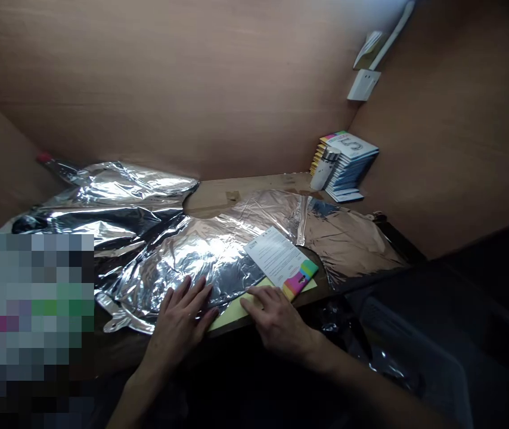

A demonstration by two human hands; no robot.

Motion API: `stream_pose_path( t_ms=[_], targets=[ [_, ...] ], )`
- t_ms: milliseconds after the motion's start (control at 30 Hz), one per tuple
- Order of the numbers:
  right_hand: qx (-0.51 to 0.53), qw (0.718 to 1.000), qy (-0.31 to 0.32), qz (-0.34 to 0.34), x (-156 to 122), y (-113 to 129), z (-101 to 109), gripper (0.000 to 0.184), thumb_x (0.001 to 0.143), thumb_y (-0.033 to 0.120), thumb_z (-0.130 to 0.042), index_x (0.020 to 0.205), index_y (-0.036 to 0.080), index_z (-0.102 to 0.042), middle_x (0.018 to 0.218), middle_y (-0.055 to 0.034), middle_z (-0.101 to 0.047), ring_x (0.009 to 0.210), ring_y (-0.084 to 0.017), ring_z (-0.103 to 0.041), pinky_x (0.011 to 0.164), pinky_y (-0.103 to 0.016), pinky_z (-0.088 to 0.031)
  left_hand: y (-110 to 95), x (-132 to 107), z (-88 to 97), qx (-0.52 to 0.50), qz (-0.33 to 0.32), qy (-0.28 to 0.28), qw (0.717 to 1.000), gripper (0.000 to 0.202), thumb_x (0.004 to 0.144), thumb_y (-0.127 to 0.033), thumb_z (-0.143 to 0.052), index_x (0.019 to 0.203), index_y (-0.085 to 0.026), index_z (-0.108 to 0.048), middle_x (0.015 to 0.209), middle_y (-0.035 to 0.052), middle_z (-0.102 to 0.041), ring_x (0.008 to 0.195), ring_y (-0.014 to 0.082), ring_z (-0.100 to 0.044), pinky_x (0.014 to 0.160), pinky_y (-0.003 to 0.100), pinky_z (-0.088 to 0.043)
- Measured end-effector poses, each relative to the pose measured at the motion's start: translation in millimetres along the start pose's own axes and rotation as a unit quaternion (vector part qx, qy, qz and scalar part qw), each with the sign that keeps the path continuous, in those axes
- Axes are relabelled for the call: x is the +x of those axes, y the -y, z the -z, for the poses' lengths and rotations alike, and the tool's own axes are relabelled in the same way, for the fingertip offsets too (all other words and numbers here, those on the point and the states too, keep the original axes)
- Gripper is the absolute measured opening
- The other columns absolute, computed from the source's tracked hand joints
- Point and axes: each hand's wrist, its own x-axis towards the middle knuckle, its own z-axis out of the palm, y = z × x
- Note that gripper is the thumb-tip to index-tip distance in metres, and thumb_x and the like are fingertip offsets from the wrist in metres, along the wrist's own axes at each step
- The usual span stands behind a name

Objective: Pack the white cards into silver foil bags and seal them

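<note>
A flat, crinkled silver foil balloon (219, 250) spreads over the table. My left hand (180, 319) lies on its near edge with the fingers spread, the thumb by a pale yellow sheet (232, 313). My right hand (279, 322) rests on that sheet with bent fingers, thumb and forefinger slightly apart; whether it pinches the sheet's edge is hard to see. Just beyond the right knuckles, a printed white card sleeve (276, 256) with a rainbow-coloured end lies at a slant, partly over the foil and the yellow sheet.
A stack of card packs (353, 158), the top one marked 5, stands in the right corner beside a white bottle (325, 170). A red-capped bottle (60, 168) leans at the left. Below right sits a plastic bin (437, 357). A socket (364, 84) is on the wall.
</note>
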Motion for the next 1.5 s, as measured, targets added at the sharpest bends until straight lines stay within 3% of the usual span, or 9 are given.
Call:
stream_pose_path(
  t_ms=[300,467,600,767,1033,1133,1233,1333,1500],
  targets=[
    [0.05,0.999,0.017,0.012,-40.2,-2.3,-7.2,0.07,0.089,0.01,-0.057,0.156,0.03,-0.049,0.153,-0.0125,-0.056,0.136,-0.037,-0.05,0.109,-0.054,-0.031,3.5,-2.5,-1.9,-0.012,0.015,-0.022,1.0,0.051,0.094,-0.054,-0.062,0.137,-0.028,-0.066,0.153,0.0075,-0.058,0.148,0.0446,-0.041,0.118,0.07,-0.033],
    [-0.029,0.999,0.038,-0.012,-10.9,10.4,-4.7,0.046,0.089,0.009,-0.052,0.13,0.022,-0.067,0.119,-0.0134,-0.068,0.107,-0.031,-0.056,0.093,-0.047,-0.04,-1.9,-4.8,-3.9,0.014,0.018,-0.025,0.999,0.056,0.092,-0.057,-0.064,0.14,-0.027,-0.064,0.157,0.0069,-0.055,0.15,0.045,-0.038,0.118,0.068,-0.033],
    [-0.053,0.998,0.017,-0.005,1.5,15.6,-10.4,0.031,0.09,0.008,-0.053,0.113,0.021,-0.071,0.113,-0.0108,-0.066,0.102,-0.028,-0.054,0.088,-0.044,-0.039,-2.4,-5.7,-4.4,0.029,0.015,-0.023,0.999,0.058,0.093,-0.057,-0.063,0.141,-0.026,-0.063,0.158,0.0068,-0.053,0.151,0.0438,-0.037,0.119,0.067,-0.034],
    [-0.003,1.0,-0.013,-0.009,1.4,11.1,-6.0,0.03,0.086,0.001,-0.054,0.103,0.019,-0.07,0.109,-0.0073,-0.065,0.101,-0.023,-0.056,0.086,-0.038,-0.041,-5.6,-5.1,0.5,0.033,0.021,-0.009,0.999,0.057,0.094,-0.055,-0.061,0.142,-0.023,-0.063,0.159,0.0078,-0.052,0.152,0.0433,-0.036,0.12,0.066,-0.032],
    [-0.08,0.996,0.05,-0.004,25.7,17.8,-6.3,0.009,0.098,0.015,-0.053,0.093,0.018,-0.06,0.103,-0.01,-0.062,0.097,-0.025,-0.054,0.087,-0.041,-0.041,-6.2,-5.3,2.5,0.029,0.022,-0.011,0.999,0.057,0.094,-0.054,-0.063,0.141,-0.023,-0.064,0.158,0.008,-0.053,0.151,0.043,-0.037,0.121,0.065,-0.031],
    [0.044,0.998,-0.008,-0.051,18.8,-1.4,16.2,0.009,0.1,0.017,-0.049,0.096,0.019,-0.057,0.102,-0.0082,-0.06,0.095,-0.023,-0.055,0.085,-0.038,-0.043,-6.2,-4.7,2.8,0.036,0.021,-0.006,0.999,0.057,0.095,-0.054,-0.06,0.142,-0.022,-0.063,0.159,0.0077,-0.051,0.152,0.042,-0.037,0.12,0.064,-0.032],
    [0.16,0.965,-0.08,-0.191,4.8,-42.5,53.6,0.012,0.101,0.025,-0.047,0.093,0.02,-0.054,0.091,-0.0031,-0.058,0.085,-0.019,-0.055,0.077,-0.032,-0.044,-3.5,-4.7,-0.3,0.031,0.019,-0.018,0.999,0.056,0.095,-0.052,-0.056,0.14,-0.02,-0.065,0.156,0.0095,-0.055,0.149,0.0432,-0.04,0.118,0.064,-0.034],
    [0.165,0.942,-0.068,-0.286,-10.4,-82.6,80.9,0.014,0.098,0.027,-0.05,0.089,0.02,-0.056,0.084,-0.0008,-0.059,0.08,-0.018,-0.055,0.075,-0.03,-0.043,2.7,-5.1,-8.5,0.017,0.019,-0.037,0.999,0.056,0.094,-0.052,-0.052,0.136,-0.017,-0.067,0.153,0.0132,-0.058,0.148,0.0453,-0.041,0.117,0.067,-0.033],
    [0.102,0.951,-0.047,-0.289,-17.8,-106.3,78.4,0.014,0.096,0.026,-0.051,0.086,0.02,-0.057,0.09,-0.002,-0.061,0.086,-0.018,-0.058,0.079,-0.03,-0.044,4.9,-4.8,-15.9,0.013,0.038,-0.032,0.999,0.056,0.098,-0.053,-0.043,0.14,-0.021,-0.061,0.155,0.0044,-0.057,0.154,0.0389,-0.034,0.12,0.064,-0.033]
  ],
)
